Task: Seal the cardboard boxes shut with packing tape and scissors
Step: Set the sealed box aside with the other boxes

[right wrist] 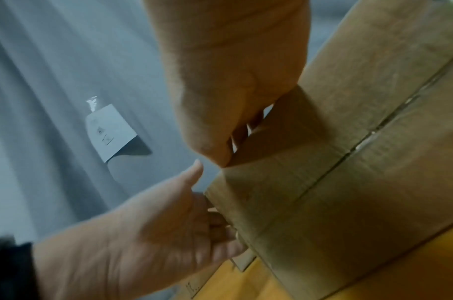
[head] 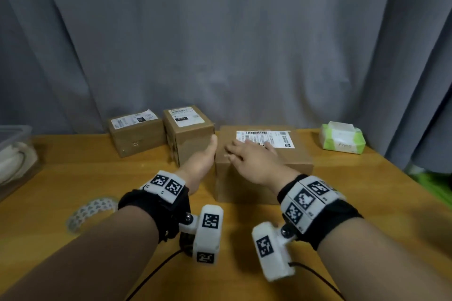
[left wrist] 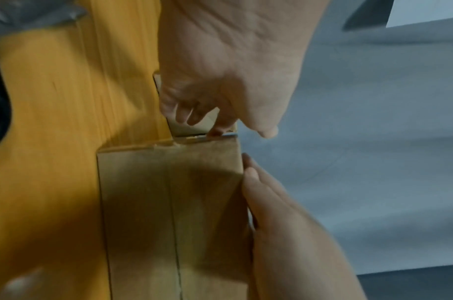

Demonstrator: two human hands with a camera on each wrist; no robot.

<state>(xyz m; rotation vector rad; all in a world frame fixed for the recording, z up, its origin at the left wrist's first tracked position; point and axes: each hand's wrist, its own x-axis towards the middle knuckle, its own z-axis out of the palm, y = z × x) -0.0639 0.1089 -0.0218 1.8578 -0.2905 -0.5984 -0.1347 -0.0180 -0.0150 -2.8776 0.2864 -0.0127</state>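
Wide brown cardboard box (head: 265, 166) on yellow wooden desk (head: 73, 173), long axis crosswise, directly under both hands. Left hand (head: 199, 162) fingers straight against its left end; right hand (head: 254, 162) fingers spread flat on top, holding nothing.

Wooden table (head: 367, 203): boxes (head: 264, 166), tape roll (head: 91, 211), tissues (head: 342, 140)

Tape roll (head: 91, 211) left (boxes (head: 264, 166) behind)

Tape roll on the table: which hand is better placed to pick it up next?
Probably the left. The tape roll lies at the near left, right beside the left forearm. The left hand only rests against the side of the big box, while the right hand lies flat on its top.
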